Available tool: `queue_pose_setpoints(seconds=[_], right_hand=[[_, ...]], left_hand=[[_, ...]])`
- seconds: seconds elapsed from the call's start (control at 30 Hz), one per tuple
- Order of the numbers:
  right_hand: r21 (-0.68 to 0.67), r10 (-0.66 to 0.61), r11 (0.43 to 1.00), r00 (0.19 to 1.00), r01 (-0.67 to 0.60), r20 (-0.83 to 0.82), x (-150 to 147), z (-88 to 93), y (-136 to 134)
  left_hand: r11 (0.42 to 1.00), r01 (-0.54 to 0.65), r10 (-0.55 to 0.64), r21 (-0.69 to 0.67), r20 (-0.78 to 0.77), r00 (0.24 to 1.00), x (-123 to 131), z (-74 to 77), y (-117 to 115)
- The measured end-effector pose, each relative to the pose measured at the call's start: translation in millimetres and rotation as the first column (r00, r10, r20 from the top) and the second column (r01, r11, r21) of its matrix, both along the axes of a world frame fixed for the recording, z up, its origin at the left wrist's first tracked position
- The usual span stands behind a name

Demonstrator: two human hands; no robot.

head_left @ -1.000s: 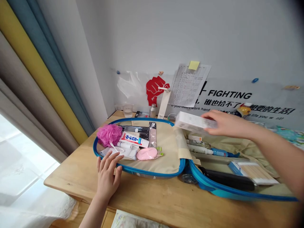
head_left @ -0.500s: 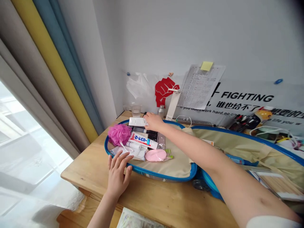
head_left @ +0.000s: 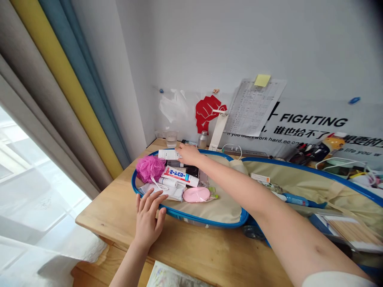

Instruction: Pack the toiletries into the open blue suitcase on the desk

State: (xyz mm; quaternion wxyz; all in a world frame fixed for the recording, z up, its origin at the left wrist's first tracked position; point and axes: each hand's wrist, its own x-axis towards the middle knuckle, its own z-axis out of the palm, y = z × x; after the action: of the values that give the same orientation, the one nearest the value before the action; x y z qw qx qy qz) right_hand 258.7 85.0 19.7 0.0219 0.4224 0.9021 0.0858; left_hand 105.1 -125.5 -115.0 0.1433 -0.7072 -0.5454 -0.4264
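My right hand (head_left: 190, 154) is closed on the right end of a small white box (head_left: 168, 154), at the far side of the open case's left half (head_left: 206, 225). Just in front of the box lie a purple bath puff (head_left: 150, 169), a toothpaste tube (head_left: 181, 176), a white capped tube (head_left: 168, 182) and dark items partly hidden by my hand. Nearer me are a white packet (head_left: 170, 193) and a pink oval soap dish (head_left: 196, 195) in clear wrap. My left hand (head_left: 150, 218) rests with fingers spread on the case's near left rim.
The case's right half holds a blue toothbrush (head_left: 302, 199) and a pack of cotton swabs (head_left: 348, 231). Along the wall stand a clear cup (head_left: 171, 138), a small bottle (head_left: 202, 140) and a white lamp (head_left: 218, 131). Curtains (head_left: 68, 99) hang at the left.
My right hand has moved the white box slightly left and down, lower into the case's far edge. My left hand has stayed in place. The view has shifted a little.
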Motion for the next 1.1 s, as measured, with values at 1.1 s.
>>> queue_pose_setpoints(seconds=[1.1], right_hand=[[-0.608,-0.601,0.654,0.798,0.451,-0.055,340.0,-13.3,-184.2]], left_hand=[[1.0,0.002,-0.002,0.004,0.031,1.0,0.9,-1.3,1.3]])
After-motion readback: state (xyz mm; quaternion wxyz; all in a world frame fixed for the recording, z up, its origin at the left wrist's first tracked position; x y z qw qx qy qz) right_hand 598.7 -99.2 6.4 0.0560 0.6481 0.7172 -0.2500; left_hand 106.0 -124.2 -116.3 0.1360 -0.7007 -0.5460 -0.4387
